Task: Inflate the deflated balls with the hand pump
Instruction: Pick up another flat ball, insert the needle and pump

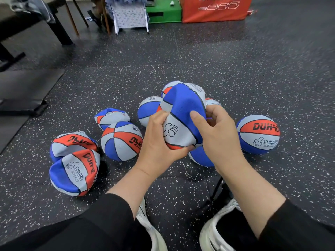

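A limp, deflated blue, white and orange ball is held up in front of me. My left hand grips its lower left side and my right hand holds its right side, thumb pressed on the blue panel. On the floor lie crumpled flat balls at the left. Round balls sit at the centre left and at the right. More balls lie partly hidden behind the held one. A black pump part shows below my right wrist, mostly hidden.
Speckled black rubber floor all around. My white shoes are at the bottom. A black bench stands at the far left, a white rack, a green box and an orange soft box along the back.
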`<state>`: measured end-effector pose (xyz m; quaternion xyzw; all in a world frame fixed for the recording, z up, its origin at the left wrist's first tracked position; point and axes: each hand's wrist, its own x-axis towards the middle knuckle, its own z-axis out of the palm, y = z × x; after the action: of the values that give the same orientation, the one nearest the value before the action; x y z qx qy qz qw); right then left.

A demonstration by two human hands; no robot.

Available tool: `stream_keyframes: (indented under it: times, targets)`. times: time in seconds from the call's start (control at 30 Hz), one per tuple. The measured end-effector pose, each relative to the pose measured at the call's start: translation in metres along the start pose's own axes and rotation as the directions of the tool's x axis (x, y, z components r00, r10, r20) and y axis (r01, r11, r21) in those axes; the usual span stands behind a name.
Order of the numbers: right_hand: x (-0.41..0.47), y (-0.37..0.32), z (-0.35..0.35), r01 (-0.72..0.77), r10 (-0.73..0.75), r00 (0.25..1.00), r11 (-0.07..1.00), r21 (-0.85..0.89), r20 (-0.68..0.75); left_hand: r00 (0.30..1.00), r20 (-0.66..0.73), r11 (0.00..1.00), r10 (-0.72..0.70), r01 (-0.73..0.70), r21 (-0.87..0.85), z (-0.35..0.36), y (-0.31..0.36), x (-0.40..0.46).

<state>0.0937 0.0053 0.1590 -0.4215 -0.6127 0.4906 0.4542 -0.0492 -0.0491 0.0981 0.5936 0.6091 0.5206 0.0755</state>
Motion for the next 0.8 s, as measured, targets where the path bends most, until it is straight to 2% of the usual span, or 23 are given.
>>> stream_keyframes:
  times: [0.07,0.13,0.23,0.37,0.4,0.47,0.53,0.57,0.73,0.8]
  targets:
    - [-0.001,0.005,0.0,0.017,-0.017,1.0,1.0,-0.017,-0.009,0.997,-0.023,0.997,0.071,-0.069,0.046,0.002,-0.004,-0.001]
    - [-0.003,0.01,0.001,0.027,-0.028,0.999,0.999,-0.02,-0.021,0.997,-0.006,0.996,0.081,-0.08,0.035,0.002,-0.009,-0.001]
    - [-0.006,0.016,0.001,0.054,-0.054,0.999,0.995,-0.083,0.003,0.998,0.059,0.996,0.006,-0.001,-0.088,0.002,-0.01,-0.003]
    - [-0.004,0.03,-0.005,0.086,-0.067,0.992,0.978,-0.189,0.105,0.988,-0.021,0.981,-0.152,0.148,-0.124,-0.014,-0.004,0.009]
    - [-0.002,0.033,-0.008,0.098,-0.07,0.988,0.974,-0.206,0.139,0.979,0.009,0.972,-0.202,0.202,-0.125,-0.021,-0.004,0.014]
    - [0.001,0.04,-0.014,0.12,-0.064,0.968,0.967,-0.225,0.244,0.933,0.229,0.944,-0.277,0.308,-0.115,-0.035,-0.006,0.022]
    - [0.002,0.047,-0.019,0.113,-0.028,0.937,0.968,-0.226,0.347,0.827,0.475,0.937,-0.3,0.349,-0.017,-0.044,-0.015,0.024]
    - [0.001,0.051,-0.022,0.091,0.001,0.925,0.97,-0.225,0.38,0.781,0.543,0.937,-0.31,0.347,0.035,-0.046,-0.02,0.022]
    - [-0.004,0.066,-0.031,-0.036,0.139,0.836,0.979,-0.2,0.53,0.716,0.631,0.945,-0.3,0.311,0.098,-0.045,-0.034,0.015]
    - [-0.003,0.069,-0.034,-0.065,0.173,0.82,0.975,-0.213,0.545,0.687,0.658,0.944,-0.309,0.307,0.123,-0.042,-0.033,0.015]
